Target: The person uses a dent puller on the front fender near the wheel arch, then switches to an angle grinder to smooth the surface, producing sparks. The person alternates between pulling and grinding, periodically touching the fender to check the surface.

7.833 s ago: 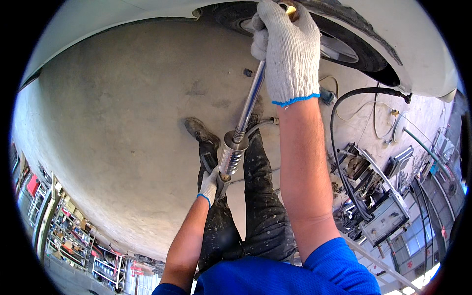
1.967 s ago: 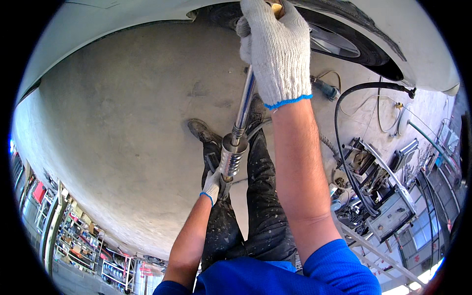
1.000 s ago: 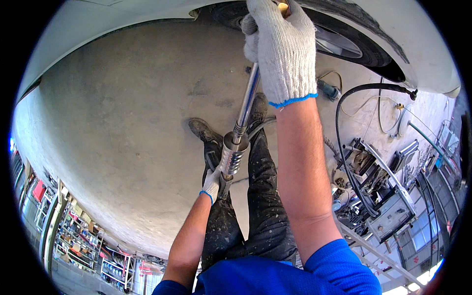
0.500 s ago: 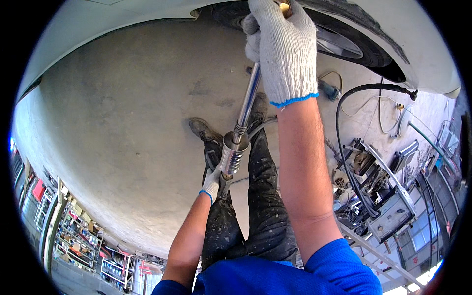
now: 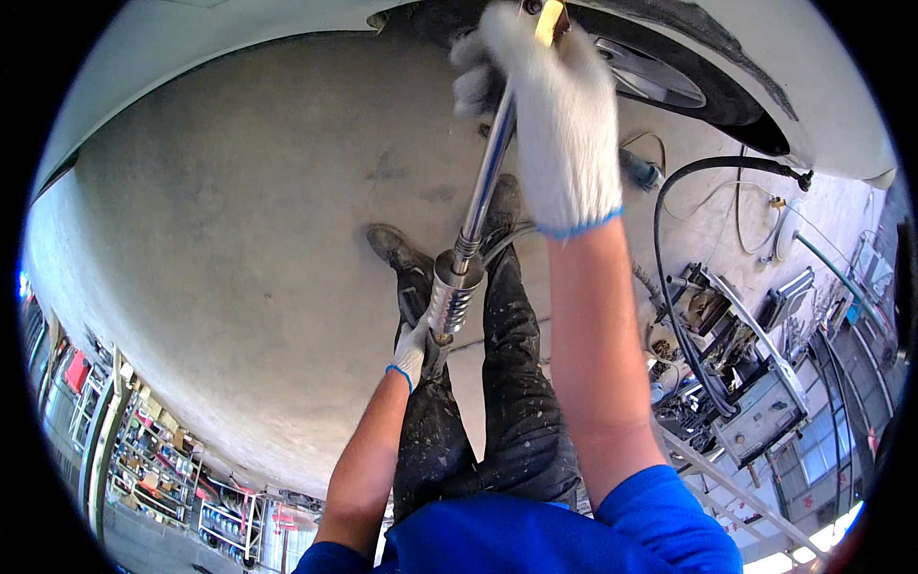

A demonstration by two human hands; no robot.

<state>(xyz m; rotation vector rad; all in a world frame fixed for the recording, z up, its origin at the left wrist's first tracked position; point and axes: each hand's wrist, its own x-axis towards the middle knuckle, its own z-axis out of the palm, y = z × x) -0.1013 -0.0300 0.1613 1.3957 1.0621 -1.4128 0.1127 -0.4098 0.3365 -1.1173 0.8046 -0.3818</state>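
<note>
A slide hammer, with a long chrome rod [image 5: 490, 177] and a ribbed cylindrical metal weight [image 5: 451, 301], slants up in front of my legs. My left hand [image 5: 411, 352], in a white knit glove with blue cuff, is closed round its lower end, just under the weight. My right hand [image 5: 564, 124], gloved the same way and blurred, is at the rod's upper end beside the car. A yellow, brass-like end piece [image 5: 550, 21] shows between its thumb and forefinger, and its other fingers stick out loosely left of the rod.
A pale car body [image 5: 287, 19] arches overhead, with a wheel [image 5: 660, 77] at the upper right. On the floor lie a teal power tool [image 5: 643, 170] and cords; a black hose [image 5: 669, 239] loops past a metal equipment cart [image 5: 760, 421]. Shelving racks [image 5: 153, 469] stand at lower left.
My right hand has turned slightly and its lower fingers have loosened leftward. More of the yellow end piece shows. My left hand and the weight have barely moved.
</note>
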